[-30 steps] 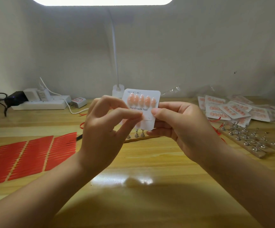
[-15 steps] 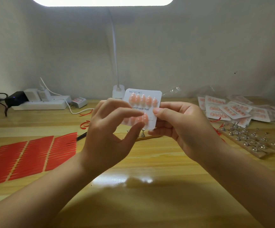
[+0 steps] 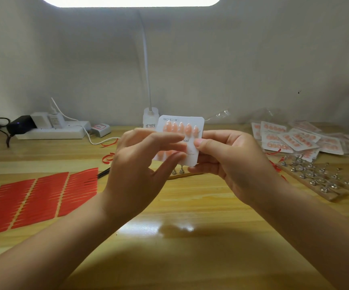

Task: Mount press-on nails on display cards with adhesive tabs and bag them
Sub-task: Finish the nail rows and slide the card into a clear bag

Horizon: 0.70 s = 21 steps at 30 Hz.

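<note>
**Currently: nail card held upright between both hands at frame centre**

Head view. The display card (image 3: 192, 130), white and printed with the word "Nail", stands upright above the wooden table (image 3: 190, 206) at centre frame. The right hand (image 3: 230, 164) grips its right edge, thumb across the front face and fingers curled behind. The left hand (image 3: 140, 164) lies over the card's left and lower part, index finger stretched across the front and thumb below it; whether it pinches the card or a nail cannot be told. A row of peach press-on nails (image 3: 181, 128) is fixed along the card's top; a second row is partly covered by the left fingers.

At left, red adhesive tab sheets (image 3: 37, 197) lie flat. At right, a pile of bagged cards (image 3: 295, 139) sits beyond a wooden rack of metal nail stands (image 3: 320, 178). At upper left, a power strip (image 3: 52, 131) rests against the wall. A lamp base (image 3: 150, 117) stands behind the card.
</note>
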{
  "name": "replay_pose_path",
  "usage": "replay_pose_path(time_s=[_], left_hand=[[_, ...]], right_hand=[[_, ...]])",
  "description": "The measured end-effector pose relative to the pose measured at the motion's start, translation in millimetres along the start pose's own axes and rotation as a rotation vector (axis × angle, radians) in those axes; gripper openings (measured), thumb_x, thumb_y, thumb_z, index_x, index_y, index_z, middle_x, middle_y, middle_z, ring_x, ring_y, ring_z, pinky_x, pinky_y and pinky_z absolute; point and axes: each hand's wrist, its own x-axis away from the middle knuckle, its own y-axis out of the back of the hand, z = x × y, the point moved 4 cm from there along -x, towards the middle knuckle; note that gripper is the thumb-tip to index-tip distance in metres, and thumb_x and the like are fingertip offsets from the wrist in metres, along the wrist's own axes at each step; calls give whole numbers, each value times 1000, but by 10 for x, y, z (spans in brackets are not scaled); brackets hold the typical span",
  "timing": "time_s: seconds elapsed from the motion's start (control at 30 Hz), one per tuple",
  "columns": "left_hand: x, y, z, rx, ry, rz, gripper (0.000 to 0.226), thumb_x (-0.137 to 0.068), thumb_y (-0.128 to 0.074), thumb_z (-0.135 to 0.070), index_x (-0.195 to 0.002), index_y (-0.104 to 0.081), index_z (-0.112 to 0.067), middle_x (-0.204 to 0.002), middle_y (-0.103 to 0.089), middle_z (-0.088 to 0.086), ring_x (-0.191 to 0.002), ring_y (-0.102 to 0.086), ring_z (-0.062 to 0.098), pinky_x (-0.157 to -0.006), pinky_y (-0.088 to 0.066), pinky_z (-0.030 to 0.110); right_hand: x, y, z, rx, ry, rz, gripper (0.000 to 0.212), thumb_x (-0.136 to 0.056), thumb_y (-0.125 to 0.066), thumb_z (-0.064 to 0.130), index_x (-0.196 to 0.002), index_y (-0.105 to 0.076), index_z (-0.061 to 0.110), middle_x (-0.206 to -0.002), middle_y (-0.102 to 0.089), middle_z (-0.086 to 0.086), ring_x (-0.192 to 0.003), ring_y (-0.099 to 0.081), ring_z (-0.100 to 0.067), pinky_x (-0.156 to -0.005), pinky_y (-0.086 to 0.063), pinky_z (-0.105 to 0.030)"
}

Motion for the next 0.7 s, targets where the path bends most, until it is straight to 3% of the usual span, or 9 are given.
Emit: replay_pose_path(time_s=[0.2,0.3,0.37,0.43,0.53,0.6,0.7], left_hand=[[-28,24,-20,-48,-5,-18,21,-83,-72,-27,-104,-69,-21,-91,-64,-15,-87,-64,20,-77,-50,56],[-31,2,-34,42,35,3,28,-88,-63,-22,-115,-60,-14,-103,-64,-9,-97,-64,23,-80,-51,55],[-15,-3,2,93,145,-12,33,-91,-60,-18,-122,-56,-9,-116,-63,-1,-109,-60,22,-90,-50,47],[-8,6,91,171,381,-48,41,-90,-62,-21,-128,-47,-16,-125,-57,-4,-113,-57,11,-95,-49,31],[21,-55,190,520,743,-24,47,-91,-66,-16,-130,-43,-26,-113,-67,0,-101,-65,7,-86,-53,23],[35,-71,226,627,814,-25,49,-89,-65,-6,-129,-45,-26,-98,-72,6,-94,-70,14,-79,-57,26],[20,-66,222,657,789,-34,50,-86,-67,-3,-125,-48,-27,-92,-72,7,-90,-71,19,-74,-57,27]], right_hand=[[-8,15,12,-12,-9,10,17,-93,-54,0,-97,-71,1,-85,-74,-17,-75,-72,-28,-57,-55,-25],[-31,42,2,-14,-17,-10,17,-94,-54,1,-98,-71,3,-84,-74,-14,-72,-71,-24,-57,-55,-25],[-56,64,-9,-26,-21,-36,18,-94,-53,1,-94,-70,5,-80,-73,-11,-66,-69,-19,-53,-55,-25],[-73,83,-19,-33,-23,-52,18,-94,-53,1,-93,-70,7,-80,-73,-11,-63,-67,-17,-52,-54,-25],[-84,98,-40,-49,-23,-33,19,-94,-52,0,-94,-70,6,-84,-73,-14,-68,-68,-20,-53,-55,-25],[-96,97,-60,-81,-46,-2,19,-93,-51,-3,-94,-69,4,-86,-73,-16,-70,-69,-22,-55,-55,-25],[-121,96,-117,-98,-101,58,15,-91,-54,-2,-101,-65,-2,-97,-71,-24,-79,-70,-29,-61,-57,-26]])
